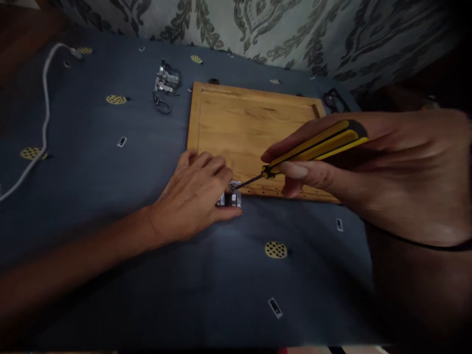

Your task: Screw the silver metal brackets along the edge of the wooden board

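A wooden panel [239, 128] with a raised frame lies on the blue patterned cloth. At its near edge, toward the left, sits a metal hinge [236, 197]. My left hand [195, 194] is closed around the hinge and the panel's edge, thumb below and fingers on top. Between the thumb and fingers of my right hand [332, 177] is a yellow and black screwdriver [317, 142]. Its tip points down-left and meets the hinge plate. Small holes run along the panel's near edge, to the right of the hinge.
More metal hinges [166, 81] lie beyond the panel's left corner, beside a small dark loop [162, 104]. A white cable [46, 98] curves along the far left. Dark glasses [335, 101] rest behind the panel's right corner. Patterned fabric [258, 29] hangs at the back.
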